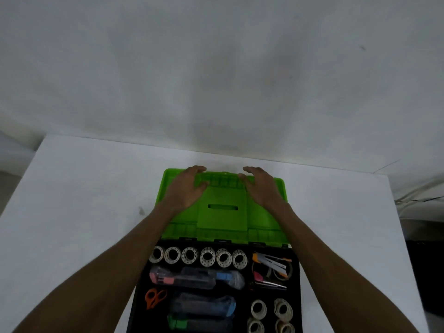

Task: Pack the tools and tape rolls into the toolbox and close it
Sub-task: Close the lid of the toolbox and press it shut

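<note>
The toolbox's black base (296, 284) lies open at the near table edge. In it are a row of white tape rolls (206, 255), more rolls (258, 308) at the front right, orange scissors (155, 298), bagged tools (194, 277) and a stapler (271, 263). The green lid (222, 212) is swung back behind the base, inner face up. My left hand (187, 188) and my right hand (260, 188) lie on the lid's far part. Their fingers curl over its far rim and the thumbs sit on the inner face.
The toolbox stands on a white table (84, 200) that runs to a white wall (216, 80). The table's right edge (396, 224) drops off to a dark floor area.
</note>
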